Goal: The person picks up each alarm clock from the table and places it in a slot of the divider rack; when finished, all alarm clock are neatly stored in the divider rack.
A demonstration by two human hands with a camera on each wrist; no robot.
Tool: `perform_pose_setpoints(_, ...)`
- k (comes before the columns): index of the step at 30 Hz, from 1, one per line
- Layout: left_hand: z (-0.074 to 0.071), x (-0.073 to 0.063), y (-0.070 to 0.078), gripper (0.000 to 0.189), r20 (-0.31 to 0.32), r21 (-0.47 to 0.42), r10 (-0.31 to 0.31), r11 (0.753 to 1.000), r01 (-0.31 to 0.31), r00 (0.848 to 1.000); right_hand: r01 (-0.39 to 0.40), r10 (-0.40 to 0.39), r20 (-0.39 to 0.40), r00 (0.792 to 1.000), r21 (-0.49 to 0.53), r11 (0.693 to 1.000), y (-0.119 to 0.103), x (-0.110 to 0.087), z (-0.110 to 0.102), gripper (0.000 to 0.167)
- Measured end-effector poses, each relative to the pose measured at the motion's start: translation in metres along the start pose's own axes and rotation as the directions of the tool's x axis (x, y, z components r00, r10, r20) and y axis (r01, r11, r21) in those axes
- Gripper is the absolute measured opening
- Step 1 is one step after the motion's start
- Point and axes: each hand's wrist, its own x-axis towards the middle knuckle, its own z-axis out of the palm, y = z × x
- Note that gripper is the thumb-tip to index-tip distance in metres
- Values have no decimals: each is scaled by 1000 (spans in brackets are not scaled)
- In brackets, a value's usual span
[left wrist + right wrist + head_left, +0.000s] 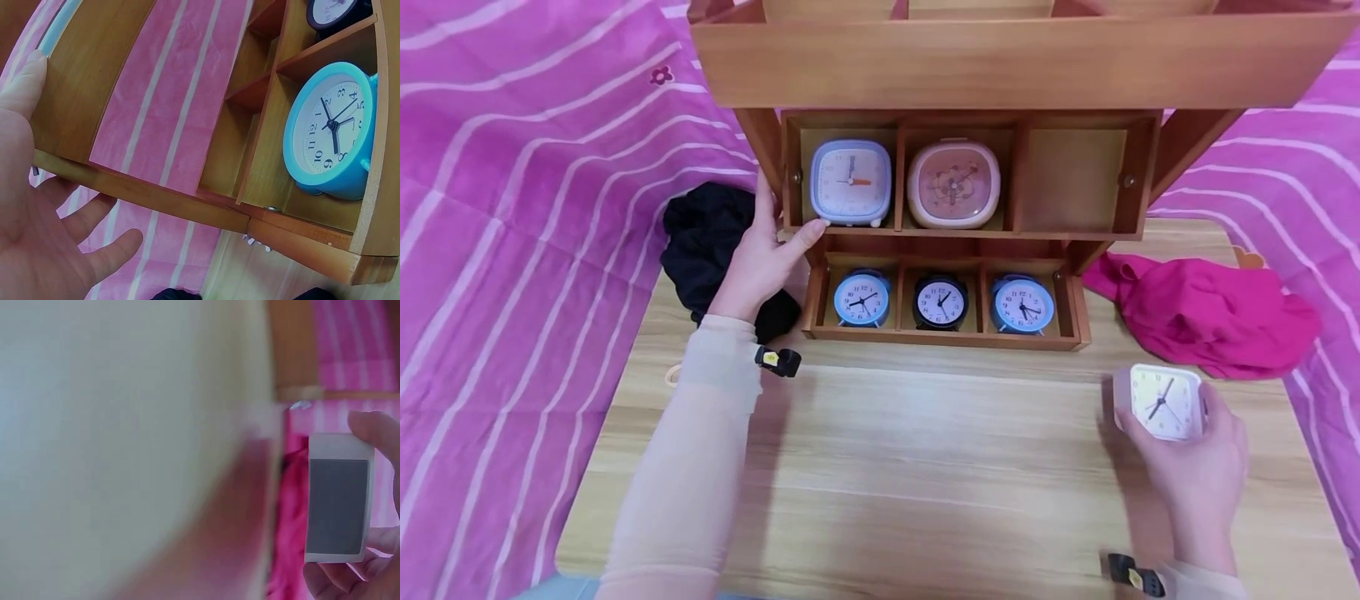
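Note:
My right hand grips a white square alarm clock by its sides, above the right of the table; its grey base shows in the right wrist view. At the left end of the tiered wooden shelf, my left hand holds the middle tier, thumb over the front edge and fingers around the side. The middle tier carries a blue-rimmed square clock and a pink rounded clock; its right compartment is bare. Below stand a blue round clock, a black one and another blue clock.
A black cloth lies behind my left wrist. Right of the shelf, a bright pink cloth is bunched on the wooden table. Pink striped fabric hangs around the table. The shelf's top tier overhangs the lower ones.

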Motion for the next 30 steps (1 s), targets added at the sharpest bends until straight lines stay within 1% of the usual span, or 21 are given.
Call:
perform_pose_setpoints(1, -1, -1, -1, 98, -6, 1, 1, 1000, -1, 1000, 35, -34, -42, 999, 22, 999, -8, -1, -1, 110)
perform_pose_setpoints(3, -4, -2, -2, 98, -11, -3, 0, 1000, 0, 1000, 104, -96, -133, 986, 54, 993, -28, -2, -3, 107)
perform_pose_setpoints(6, -4, -3, -3, 98, -6, -7, -3, 1000, 3, 1000, 197, -161, -262, 952, 115, 974, -60, -3, -6, 103)
perform_pose_setpoints(8, -4, -3, -2, 98, -2, -8, -12, 1000, 12, 1000, 250, -189, -315, 930, 166, 954, -83, -3, -7, 102)
perform_pose_setpoints(9, -4, -3, -2, 98, 0, -11, -15, 1000, 15, 1000, 285, -208, -340, 917, 194, 939, -94, -1, -7, 101)
perform_pose_setpoints(11, -2, -2, -1, 98, 2, -11, -21, 1000, 21, 1000, 364, -256, -384, 887, 242, 899, -116, 2, -5, 98)
perform_pose_setpoints(14, -1, -1, 0, 99, -4, -13, -13, 1000, 13, 1000, 456, -316, -420, 851, 289, 842, -144, 11, 2, 95)
perform_pose_setpoints(15, 0, -1, 0, 99, -7, -13, -9, 1000, 9, 1000, 477, -332, -427, 841, 295, 828, -152, 14, 4, 95)
perform_pose_setpoints(17, 1, 0, -1, 100, -10, -7, -6, 1000, 6, 1000, 486, -339, -418, 843, 322, 813, -169, 20, 11, 96)
perform_pose_setpoints(18, 2, 0, -1, 100, -10, 0, -4, 1000, 4, 1000, 485, -337, -415, 845, 330, 810, -176, 23, 14, 97)
perform_pose_setpoints(22, 4, 0, -4, 99, 2, 20, -3, 1000, 3, 1000, 479, -336, -406, 850, 328, 814, -199, 35, 24, 103)
perform_pose_setpoints(24, 4, 0, -4, 99, 2, 25, 3, 1000, -3, 1000, 488, -343, -412, 844, 324, 811, -209, 42, 28, 105)
perform_pose_setpoints(26, 2, 0, -4, 99, -4, 28, 4, 1000, -3, 1000, 502, -358, -420, 834, 308, 808, -218, 47, 29, 107)
perform_pose_setpoints(29, 0, -1, -2, 100, -11, 33, -3, 999, 4, 1000, 512, -373, -421, 827, 290, 809, -229, 54, 30, 108)
perform_pose_setpoints(30, -1, -1, -1, 100, -11, 32, -3, 999, 3, 1000, 510, -375, -417, 828, 280, 814, -232, 55, 30, 109)
